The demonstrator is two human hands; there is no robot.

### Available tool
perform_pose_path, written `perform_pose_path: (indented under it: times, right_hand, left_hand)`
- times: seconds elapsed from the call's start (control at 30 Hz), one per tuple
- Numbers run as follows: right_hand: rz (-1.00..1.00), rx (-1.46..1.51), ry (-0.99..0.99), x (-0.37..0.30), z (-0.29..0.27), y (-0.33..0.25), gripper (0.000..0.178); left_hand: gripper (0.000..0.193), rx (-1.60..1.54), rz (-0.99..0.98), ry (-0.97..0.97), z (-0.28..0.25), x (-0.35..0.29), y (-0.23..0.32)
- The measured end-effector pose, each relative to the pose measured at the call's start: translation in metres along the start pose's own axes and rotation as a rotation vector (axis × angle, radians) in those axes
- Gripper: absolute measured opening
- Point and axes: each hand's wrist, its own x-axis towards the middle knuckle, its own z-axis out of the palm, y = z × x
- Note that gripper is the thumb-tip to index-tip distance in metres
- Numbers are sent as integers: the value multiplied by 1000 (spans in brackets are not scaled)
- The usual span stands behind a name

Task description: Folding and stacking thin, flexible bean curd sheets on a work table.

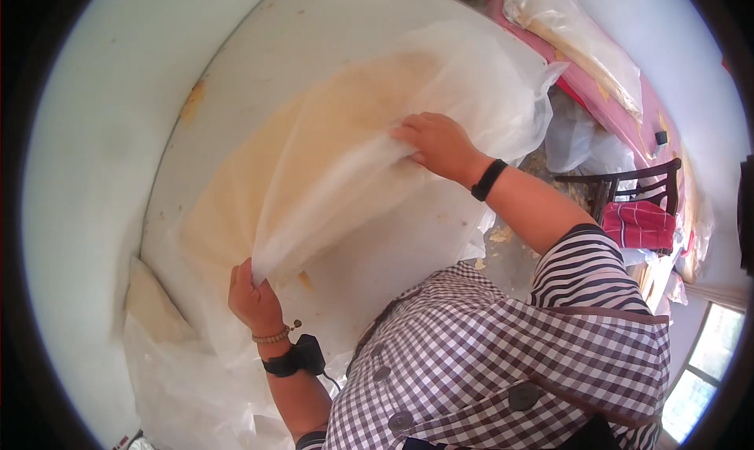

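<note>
A large, translucent white plastic sheet or bag [463, 73] lies across a pale tabletop [271, 38]. Through the plastic I can see a broad, flat, pale-yellow layer [314, 128]; what it is made of I cannot tell. My left hand [256, 299] is closed on the near-left part of the plastic's edge, thumb and fingers pinched together. Farther right, my right hand [441, 142] grips the same edge, with its fingertips partly hidden in the folds. Between my hands the edge is lifted and drawn into long creases. Small yellow flakes dot the tabletop.
At the left, the tabletop meets a white wall [94, 183]. More plastic [196, 395] is bunched at the lower left, near a beige flat piece [157, 305]. To the right stand a dark wooden chair [667, 184] with a red checked cloth [640, 224] and a pink-covered surface [585, 81] bearing a plastic-wrapped bundle [581, 45].
</note>
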Motion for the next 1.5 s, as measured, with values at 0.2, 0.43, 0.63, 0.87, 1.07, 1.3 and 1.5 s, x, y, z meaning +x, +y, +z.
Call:
perform_pose_path:
  times: [0.2, 0.43, 0.63, 0.87, 1.07, 1.3, 1.5]
  right_hand:
    - [-75, -6, 256, 19, 16, -1, 18]
    - [183, 88, 61, 43, 39, 2, 16]
    - [60, 161, -97, 50, 37, 12, 30]
    - [156, 166, -198, 71, 33, -7, 33]
    - [252, 181, -20, 37, 43, -32, 28]
    - [490, 429, -46, -95, 41, -103, 22]
    - [662, 408, -11, -164, 29, -147, 21]
  left_hand:
    - [20, 176, 15, -23, 0, 1, -7]
    - [33, 333, -137, -252, 21, 5, -26]
    - [53, 263, -85, -548, 4, 35, -56]
    - [42, 61, -305, -549, 30, 50, -93]
    - [27, 129, -106, -404, 44, 50, -125]
    - [20, 184, 112, -557, 46, 50, -127]
    - [20, 140, 408, -737, 46, 73, -112]
